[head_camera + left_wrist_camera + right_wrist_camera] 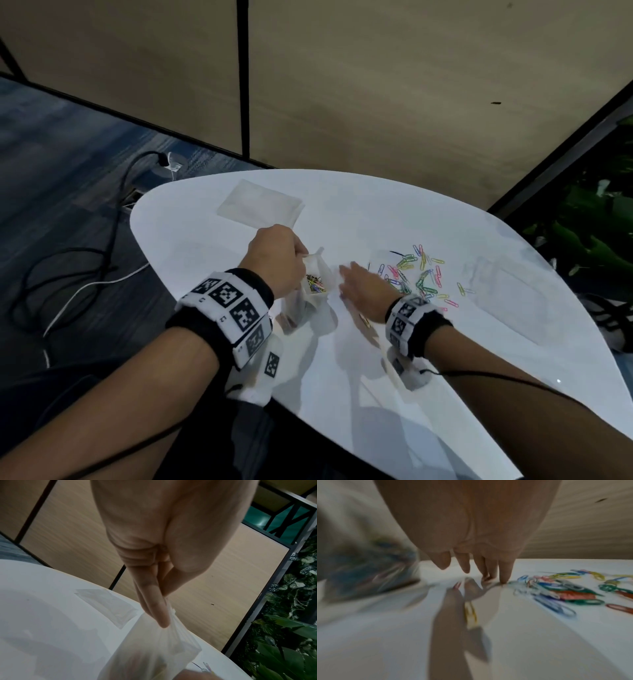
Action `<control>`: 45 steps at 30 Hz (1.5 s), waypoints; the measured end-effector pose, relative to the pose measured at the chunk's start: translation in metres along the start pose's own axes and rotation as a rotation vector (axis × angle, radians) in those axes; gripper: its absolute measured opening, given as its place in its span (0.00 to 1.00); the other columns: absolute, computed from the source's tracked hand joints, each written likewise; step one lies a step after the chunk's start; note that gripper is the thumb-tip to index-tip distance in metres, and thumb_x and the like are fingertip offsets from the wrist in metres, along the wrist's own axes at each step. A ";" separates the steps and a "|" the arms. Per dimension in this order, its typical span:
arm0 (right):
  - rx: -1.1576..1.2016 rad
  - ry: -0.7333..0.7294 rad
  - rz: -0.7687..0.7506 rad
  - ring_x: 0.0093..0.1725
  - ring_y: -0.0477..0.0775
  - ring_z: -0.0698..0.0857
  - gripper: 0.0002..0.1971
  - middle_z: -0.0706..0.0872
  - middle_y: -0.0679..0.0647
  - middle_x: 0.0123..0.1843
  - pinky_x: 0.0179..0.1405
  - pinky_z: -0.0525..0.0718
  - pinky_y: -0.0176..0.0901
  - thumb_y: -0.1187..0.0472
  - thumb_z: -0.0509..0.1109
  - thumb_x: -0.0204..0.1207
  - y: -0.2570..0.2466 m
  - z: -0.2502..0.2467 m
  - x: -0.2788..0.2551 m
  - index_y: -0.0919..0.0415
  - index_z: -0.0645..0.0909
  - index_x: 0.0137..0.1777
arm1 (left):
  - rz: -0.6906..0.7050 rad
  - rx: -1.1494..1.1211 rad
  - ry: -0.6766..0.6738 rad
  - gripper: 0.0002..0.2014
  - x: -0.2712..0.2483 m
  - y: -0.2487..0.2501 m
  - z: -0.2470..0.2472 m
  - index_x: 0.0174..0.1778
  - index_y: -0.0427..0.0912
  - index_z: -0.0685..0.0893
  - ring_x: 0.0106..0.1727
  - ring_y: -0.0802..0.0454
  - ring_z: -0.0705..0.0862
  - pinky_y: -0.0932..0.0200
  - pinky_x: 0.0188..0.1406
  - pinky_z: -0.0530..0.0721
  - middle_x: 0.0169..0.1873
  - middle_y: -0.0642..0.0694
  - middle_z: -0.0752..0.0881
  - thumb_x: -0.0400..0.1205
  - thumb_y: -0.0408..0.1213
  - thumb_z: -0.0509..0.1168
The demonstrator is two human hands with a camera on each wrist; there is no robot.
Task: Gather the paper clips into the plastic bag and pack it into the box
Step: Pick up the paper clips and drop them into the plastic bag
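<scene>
Plastic bag (pixel 313 274) hangs pinched at its rim by the left hand (pixel 274 258), some clips already inside; the right hand (pixel 359 291), fingers spread and empty, touches the tabletop (pixel 376 394) beside the loose paper clips (pixel 418 274) — gathering is midway. Next comes pinching another bunch — no box is clearly visible.
</scene>
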State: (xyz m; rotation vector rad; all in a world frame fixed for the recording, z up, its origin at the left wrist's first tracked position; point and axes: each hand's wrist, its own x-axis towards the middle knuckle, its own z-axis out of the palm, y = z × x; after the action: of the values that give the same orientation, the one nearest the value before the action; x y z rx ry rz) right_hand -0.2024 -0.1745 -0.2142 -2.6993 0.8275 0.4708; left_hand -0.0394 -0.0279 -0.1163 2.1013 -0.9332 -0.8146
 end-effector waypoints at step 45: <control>0.487 0.162 -0.100 0.40 0.47 0.86 0.14 0.91 0.50 0.40 0.42 0.80 0.38 0.67 0.65 0.78 -0.025 -0.073 -0.067 0.50 0.89 0.43 | 0.067 0.033 -0.078 0.11 -0.013 0.048 0.047 0.56 0.38 0.91 0.49 0.39 0.92 0.47 0.56 0.91 0.52 0.38 0.91 0.83 0.27 0.64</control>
State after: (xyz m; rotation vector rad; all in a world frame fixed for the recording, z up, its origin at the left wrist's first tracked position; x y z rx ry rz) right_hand -0.2240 -0.1478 -0.1178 -2.3264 0.7290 0.0170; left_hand -0.0999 -0.0578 -0.1019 2.0667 -1.0599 -0.8575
